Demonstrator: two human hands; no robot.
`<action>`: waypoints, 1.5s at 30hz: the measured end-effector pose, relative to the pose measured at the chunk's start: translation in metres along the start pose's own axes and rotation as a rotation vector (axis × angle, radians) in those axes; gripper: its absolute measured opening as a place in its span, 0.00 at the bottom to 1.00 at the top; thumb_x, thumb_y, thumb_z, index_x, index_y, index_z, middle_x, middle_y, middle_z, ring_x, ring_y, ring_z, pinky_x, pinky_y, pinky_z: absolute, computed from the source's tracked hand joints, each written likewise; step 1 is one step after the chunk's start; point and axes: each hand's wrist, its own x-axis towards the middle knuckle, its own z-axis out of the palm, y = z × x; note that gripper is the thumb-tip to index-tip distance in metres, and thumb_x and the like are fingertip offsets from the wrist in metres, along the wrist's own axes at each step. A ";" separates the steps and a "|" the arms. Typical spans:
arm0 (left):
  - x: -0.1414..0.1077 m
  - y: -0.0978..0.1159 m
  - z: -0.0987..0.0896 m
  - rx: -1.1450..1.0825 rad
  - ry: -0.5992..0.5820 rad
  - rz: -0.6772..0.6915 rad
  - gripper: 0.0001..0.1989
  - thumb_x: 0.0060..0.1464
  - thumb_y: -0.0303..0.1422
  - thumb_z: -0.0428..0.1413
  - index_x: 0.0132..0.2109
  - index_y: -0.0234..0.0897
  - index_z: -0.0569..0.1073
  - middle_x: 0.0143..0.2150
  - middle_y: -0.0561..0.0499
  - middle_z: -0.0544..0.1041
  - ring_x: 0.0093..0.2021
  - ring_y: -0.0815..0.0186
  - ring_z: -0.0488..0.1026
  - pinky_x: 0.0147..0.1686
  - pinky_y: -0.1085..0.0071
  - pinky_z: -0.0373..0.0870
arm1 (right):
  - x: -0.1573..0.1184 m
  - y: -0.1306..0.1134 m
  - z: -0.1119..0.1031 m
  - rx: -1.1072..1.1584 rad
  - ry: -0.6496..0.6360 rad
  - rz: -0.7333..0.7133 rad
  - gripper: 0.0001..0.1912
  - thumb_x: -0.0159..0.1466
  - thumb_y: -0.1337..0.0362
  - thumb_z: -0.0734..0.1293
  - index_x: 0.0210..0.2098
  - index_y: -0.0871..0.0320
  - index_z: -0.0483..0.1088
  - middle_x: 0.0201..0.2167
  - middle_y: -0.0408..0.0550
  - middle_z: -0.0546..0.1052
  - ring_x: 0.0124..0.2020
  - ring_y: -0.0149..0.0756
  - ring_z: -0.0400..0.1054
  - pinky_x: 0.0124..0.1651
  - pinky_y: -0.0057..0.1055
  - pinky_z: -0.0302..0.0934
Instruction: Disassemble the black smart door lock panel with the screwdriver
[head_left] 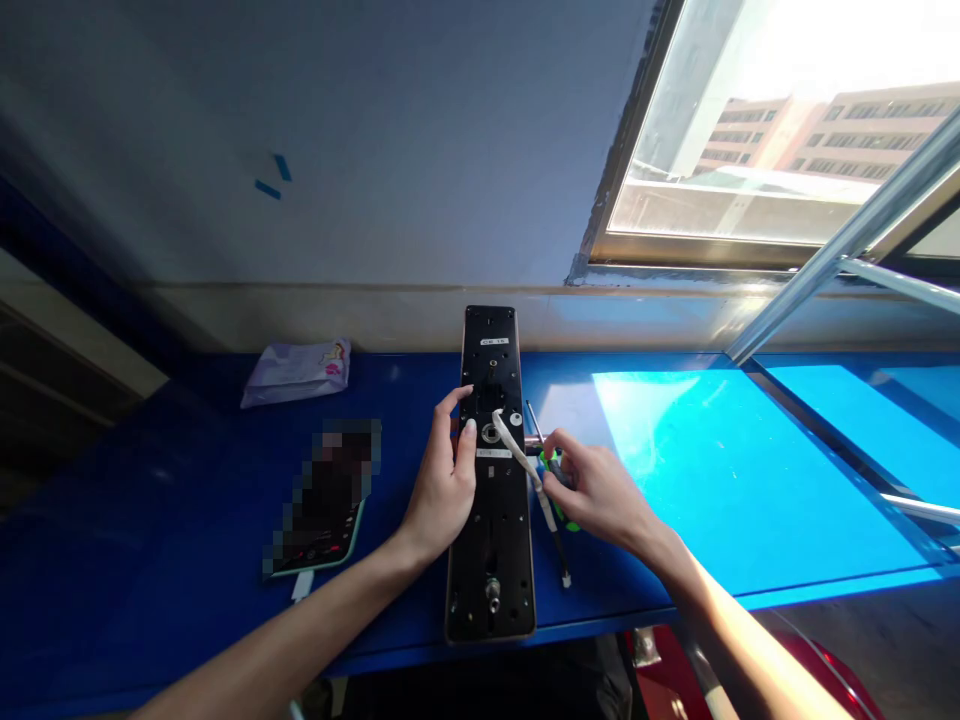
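one long black plate (491, 545) is clasped by the left hand (442, 492); the right hand (600, 488) grasps a green-handled screwdriver (550, 465).

A long black panel (491, 520), its cable (517, 449) white-wrapped, spans the blue table (202, 540).

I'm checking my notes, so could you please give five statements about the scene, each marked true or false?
1. The left hand touches the long black panel. True.
2. The phone and pale packet lie left of the panel. True.
3. The packet lies on top of the phone. False: they lie apart.
4. A white-wrapped cable crosses the panel's right edge. True.
5. The brightest light falls left of the panel. False: the sunlit patch is right of it.
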 end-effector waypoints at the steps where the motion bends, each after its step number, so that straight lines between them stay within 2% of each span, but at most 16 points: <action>1: 0.003 0.000 -0.001 -0.004 -0.008 -0.008 0.20 0.73 0.35 0.47 0.68 0.47 0.61 0.58 0.46 0.75 0.56 0.60 0.77 0.58 0.59 0.75 | 0.003 0.001 0.001 -0.031 -0.013 -0.008 0.12 0.70 0.55 0.69 0.44 0.57 0.71 0.27 0.36 0.70 0.24 0.27 0.62 0.30 0.28 0.62; 4: 0.011 -0.001 -0.004 -0.002 -0.011 0.001 0.21 0.72 0.35 0.48 0.69 0.46 0.61 0.56 0.47 0.76 0.54 0.61 0.77 0.56 0.61 0.76 | 0.016 0.003 0.002 -0.094 -0.057 -0.039 0.16 0.72 0.53 0.68 0.51 0.59 0.72 0.40 0.45 0.78 0.34 0.32 0.73 0.39 0.34 0.72; 7: 0.019 -0.005 -0.004 -0.014 -0.014 0.005 0.22 0.72 0.36 0.48 0.69 0.46 0.61 0.57 0.46 0.76 0.54 0.60 0.78 0.54 0.62 0.77 | 0.028 0.004 0.002 -0.120 -0.103 -0.089 0.17 0.72 0.54 0.69 0.54 0.58 0.72 0.47 0.49 0.79 0.41 0.36 0.76 0.45 0.39 0.75; 10: 0.026 -0.008 -0.003 -0.026 -0.018 0.008 0.22 0.72 0.36 0.48 0.69 0.45 0.61 0.57 0.45 0.77 0.52 0.61 0.79 0.52 0.62 0.77 | 0.035 0.005 0.000 -0.124 -0.117 -0.130 0.17 0.72 0.55 0.69 0.55 0.58 0.72 0.50 0.50 0.78 0.44 0.38 0.77 0.47 0.40 0.75; 13: 0.033 -0.010 -0.005 0.005 -0.030 0.040 0.22 0.71 0.35 0.48 0.69 0.44 0.62 0.61 0.45 0.75 0.55 0.61 0.77 0.58 0.60 0.75 | 0.039 0.007 -0.008 -0.127 -0.080 -0.144 0.16 0.73 0.55 0.68 0.55 0.58 0.73 0.48 0.49 0.79 0.42 0.36 0.77 0.45 0.39 0.75; 16: 0.034 -0.010 -0.011 0.044 -0.081 0.017 0.23 0.72 0.37 0.48 0.70 0.45 0.61 0.62 0.43 0.74 0.58 0.58 0.76 0.61 0.56 0.73 | 0.048 0.009 -0.023 -0.120 0.038 -0.147 0.16 0.73 0.55 0.68 0.55 0.58 0.73 0.47 0.49 0.79 0.42 0.36 0.77 0.46 0.39 0.75; 19: 0.026 -0.004 -0.015 0.067 -0.056 0.041 0.23 0.72 0.39 0.49 0.71 0.47 0.61 0.68 0.42 0.69 0.61 0.56 0.74 0.62 0.53 0.73 | 0.063 0.009 -0.041 -0.077 0.236 -0.158 0.16 0.72 0.57 0.70 0.55 0.58 0.73 0.49 0.50 0.80 0.45 0.38 0.77 0.50 0.43 0.75; 21: 0.019 0.001 -0.016 0.137 -0.068 0.097 0.22 0.69 0.39 0.54 0.67 0.48 0.67 0.71 0.43 0.65 0.68 0.53 0.69 0.68 0.51 0.67 | 0.074 0.006 -0.050 -0.023 0.376 -0.154 0.12 0.70 0.64 0.70 0.52 0.58 0.75 0.52 0.51 0.80 0.41 0.36 0.78 0.49 0.42 0.75; 23: 0.016 0.005 -0.015 0.236 -0.087 0.136 0.20 0.64 0.38 0.60 0.62 0.47 0.73 0.71 0.44 0.63 0.72 0.51 0.63 0.72 0.50 0.60 | 0.083 0.000 -0.052 0.041 0.492 -0.150 0.15 0.63 0.74 0.67 0.48 0.57 0.77 0.56 0.53 0.80 0.35 0.34 0.78 0.46 0.40 0.75; 27: 0.023 0.003 -0.012 0.291 -0.040 0.147 0.16 0.61 0.36 0.63 0.55 0.46 0.77 0.67 0.44 0.65 0.71 0.52 0.64 0.71 0.52 0.63 | 0.089 -0.014 -0.040 0.167 0.645 -0.177 0.23 0.54 0.78 0.63 0.45 0.55 0.77 0.59 0.51 0.80 0.33 0.35 0.79 0.31 0.32 0.72; 29: 0.028 0.000 -0.012 0.275 -0.022 0.146 0.14 0.61 0.36 0.63 0.53 0.46 0.77 0.65 0.44 0.66 0.70 0.52 0.66 0.69 0.53 0.66 | 0.089 -0.016 -0.029 0.214 0.728 -0.186 0.17 0.58 0.77 0.64 0.42 0.56 0.75 0.55 0.51 0.80 0.38 0.37 0.79 0.28 0.28 0.69; 32: 0.032 -0.003 -0.013 0.268 -0.017 0.142 0.12 0.60 0.37 0.64 0.50 0.46 0.78 0.64 0.44 0.67 0.69 0.52 0.67 0.63 0.55 0.72 | 0.087 -0.012 -0.014 0.262 0.834 -0.178 0.04 0.67 0.68 0.70 0.42 0.59 0.74 0.50 0.50 0.78 0.46 0.38 0.76 0.36 0.30 0.73; 34: 0.033 -0.002 -0.014 0.275 -0.020 0.128 0.11 0.59 0.37 0.65 0.48 0.45 0.79 0.64 0.44 0.67 0.67 0.51 0.68 0.58 0.57 0.75 | 0.088 -0.006 -0.007 0.298 0.840 -0.168 0.09 0.70 0.60 0.71 0.46 0.59 0.74 0.49 0.49 0.77 0.46 0.37 0.75 0.42 0.34 0.74; 37: 0.032 -0.001 -0.014 0.281 -0.011 0.110 0.09 0.59 0.37 0.65 0.46 0.44 0.80 0.64 0.44 0.66 0.66 0.50 0.69 0.53 0.59 0.77 | 0.092 0.002 -0.001 0.368 0.768 -0.160 0.14 0.72 0.56 0.70 0.51 0.59 0.73 0.48 0.49 0.78 0.43 0.37 0.76 0.44 0.38 0.75; 42: 0.030 0.001 -0.010 0.287 0.026 0.098 0.09 0.58 0.36 0.66 0.45 0.43 0.80 0.61 0.44 0.67 0.65 0.51 0.70 0.56 0.57 0.76 | 0.094 0.008 0.001 0.446 0.567 -0.192 0.16 0.71 0.56 0.70 0.53 0.59 0.73 0.49 0.50 0.79 0.48 0.40 0.77 0.51 0.45 0.75; 45: 0.031 0.001 -0.012 0.295 0.008 0.110 0.09 0.59 0.36 0.65 0.46 0.44 0.79 0.62 0.44 0.67 0.66 0.52 0.69 0.60 0.57 0.75 | 0.090 0.007 0.001 0.464 0.489 -0.180 0.19 0.72 0.55 0.70 0.57 0.58 0.71 0.47 0.49 0.80 0.44 0.39 0.78 0.49 0.43 0.76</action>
